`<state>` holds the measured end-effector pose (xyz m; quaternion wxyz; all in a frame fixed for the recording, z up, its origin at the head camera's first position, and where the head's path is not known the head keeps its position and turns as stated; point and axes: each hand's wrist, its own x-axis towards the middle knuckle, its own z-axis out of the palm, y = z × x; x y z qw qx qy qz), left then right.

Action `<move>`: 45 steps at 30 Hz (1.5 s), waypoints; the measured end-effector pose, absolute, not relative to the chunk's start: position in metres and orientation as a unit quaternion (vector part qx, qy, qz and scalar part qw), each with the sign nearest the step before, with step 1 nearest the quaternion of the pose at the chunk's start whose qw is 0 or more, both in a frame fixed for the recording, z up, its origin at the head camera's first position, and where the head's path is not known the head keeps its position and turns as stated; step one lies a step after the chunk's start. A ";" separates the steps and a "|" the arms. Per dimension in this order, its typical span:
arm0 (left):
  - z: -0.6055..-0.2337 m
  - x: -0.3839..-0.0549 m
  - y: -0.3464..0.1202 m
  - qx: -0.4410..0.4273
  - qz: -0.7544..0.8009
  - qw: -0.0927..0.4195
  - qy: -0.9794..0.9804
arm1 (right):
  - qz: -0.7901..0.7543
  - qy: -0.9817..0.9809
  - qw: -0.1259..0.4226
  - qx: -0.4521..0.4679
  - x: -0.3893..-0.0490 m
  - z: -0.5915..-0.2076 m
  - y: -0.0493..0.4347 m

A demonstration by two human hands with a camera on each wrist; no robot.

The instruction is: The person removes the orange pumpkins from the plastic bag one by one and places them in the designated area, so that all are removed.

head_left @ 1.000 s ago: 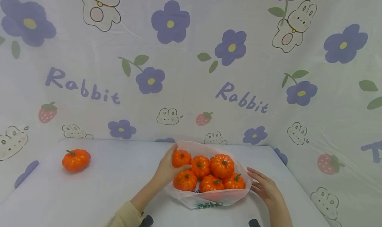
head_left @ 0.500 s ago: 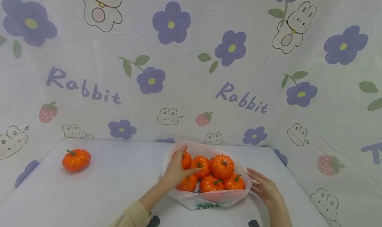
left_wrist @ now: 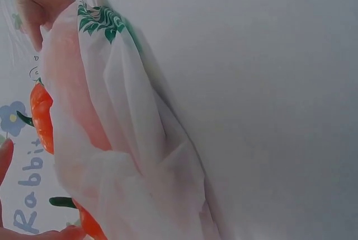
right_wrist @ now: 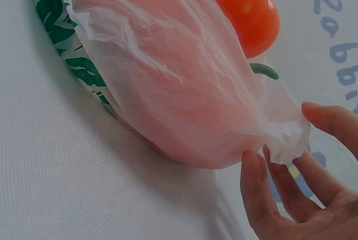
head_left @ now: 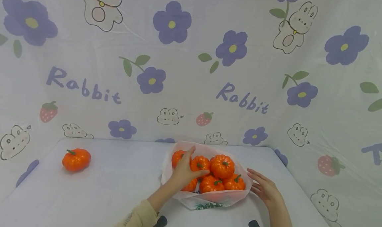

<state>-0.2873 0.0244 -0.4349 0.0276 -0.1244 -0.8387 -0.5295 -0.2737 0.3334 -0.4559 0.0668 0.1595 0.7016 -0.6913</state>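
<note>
Several small orange pumpkins [head_left: 222, 166] with green stems lie heaped in a thin white plastic bag [head_left: 186, 200], its mouth spread wide. My left hand [head_left: 183, 172] is over the left part of the bag, thumb and fingers apart, partly covering the left-hand pumpkins. In the left wrist view a fingertip [left_wrist: 72, 232] shows right at one pumpkin [left_wrist: 89, 222]. At the bag's right edge, my right hand [head_left: 266, 188] touches the plastic with loosely bent fingers. The right wrist view shows its fingertips [right_wrist: 254, 164] along the crumpled rim of the bag.
A lone pumpkin [head_left: 76, 160] sits on the white table [head_left: 119, 177] at the far left. Behind the table hangs a curtain [head_left: 185, 74] printed with rabbits and purple flowers. Green leaf print [right_wrist: 84, 71] marks the bag's side.
My left hand has moved right from the bag's left rim, across the left pumpkins, with thumb and fingers spread. My right hand has stayed at the right edge.
</note>
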 end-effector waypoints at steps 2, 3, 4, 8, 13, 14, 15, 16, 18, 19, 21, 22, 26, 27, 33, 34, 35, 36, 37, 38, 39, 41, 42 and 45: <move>-0.436 -0.288 0.027 -0.125 -0.533 0.027 -0.837 | -0.691 0.702 0.066 0.157 -0.274 -0.456 0.334; -0.436 -0.288 0.028 -0.126 -0.536 0.026 -0.834 | -0.691 0.703 0.067 0.155 -0.274 -0.456 0.333; -0.437 -0.289 0.030 -0.128 -0.540 0.025 -0.831 | -0.692 0.702 0.066 0.155 -0.274 -0.456 0.333; -0.440 -0.290 0.035 -0.132 -0.546 0.019 -0.827 | -0.692 0.701 0.065 0.160 -0.274 -0.456 0.333; -0.441 -0.290 0.042 -0.143 -0.551 0.009 -0.822 | -0.693 0.701 0.064 0.156 -0.273 -0.457 0.333; -0.441 -0.290 0.044 -0.146 -0.554 0.006 -0.820 | -0.693 0.701 0.065 0.154 -0.273 -0.457 0.333; -0.440 -0.289 0.045 -0.149 -0.555 0.003 -0.818 | -0.693 0.702 0.065 0.153 -0.273 -0.457 0.333; -0.440 -0.289 0.047 -0.152 -0.555 0.003 -0.817 | -0.692 0.702 0.064 0.155 -0.273 -0.457 0.333; -0.439 -0.287 0.049 -0.156 -0.554 0.004 -0.817 | -0.689 0.704 0.065 0.157 -0.272 -0.457 0.333; -0.438 -0.287 0.050 -0.156 -0.553 0.004 -0.818 | -0.687 0.706 0.065 0.159 -0.272 -0.457 0.332; -0.437 -0.285 0.053 -0.157 -0.551 0.006 -0.820 | -0.686 0.706 0.068 0.161 -0.272 -0.457 0.331; -0.436 -0.285 0.054 -0.158 -0.551 0.006 -0.819 | -0.685 0.707 0.070 0.161 -0.271 -0.457 0.331; -0.434 -0.284 0.059 -0.162 -0.549 0.009 -0.820 | -0.687 0.704 0.076 0.162 -0.271 -0.457 0.330; -0.434 -0.284 0.060 -0.162 -0.547 0.009 -0.821 | -0.687 0.704 0.075 0.163 -0.270 -0.457 0.330; -0.434 -0.284 0.066 -0.164 -0.548 0.002 -0.820 | -0.685 0.707 0.070 0.165 -0.269 -0.458 0.329; -0.435 -0.284 0.067 -0.165 -0.550 0.001 -0.819 | -0.684 0.707 0.069 0.164 -0.269 -0.458 0.329; -0.436 -0.284 0.067 -0.165 -0.551 -0.001 -0.818 | -0.684 0.707 0.068 0.164 -0.270 -0.459 0.329; -0.437 -0.284 0.068 -0.165 -0.551 -0.003 -0.818 | -0.685 0.707 0.067 0.164 -0.269 -0.459 0.329; -0.438 -0.284 0.069 -0.165 -0.550 -0.005 -0.819 | -0.685 0.707 0.067 0.164 -0.269 -0.460 0.330; -0.439 -0.284 0.069 -0.165 -0.550 -0.006 -0.818 | -0.684 0.708 0.068 0.163 -0.269 -0.460 0.330; -0.440 -0.285 0.070 -0.166 -0.551 -0.006 -0.818 | -0.685 0.707 0.067 0.163 -0.269 -0.460 0.330; -0.441 -0.286 0.072 -0.163 -0.551 -0.010 -0.818 | -0.685 0.707 0.066 0.163 -0.269 -0.459 0.329; -0.441 -0.286 0.073 -0.161 -0.551 -0.010 -0.818 | -0.684 0.708 0.066 0.163 -0.269 -0.459 0.329; -0.442 -0.288 0.077 -0.155 -0.552 -0.012 -0.819 | -0.684 0.708 0.064 0.165 -0.269 -0.458 0.329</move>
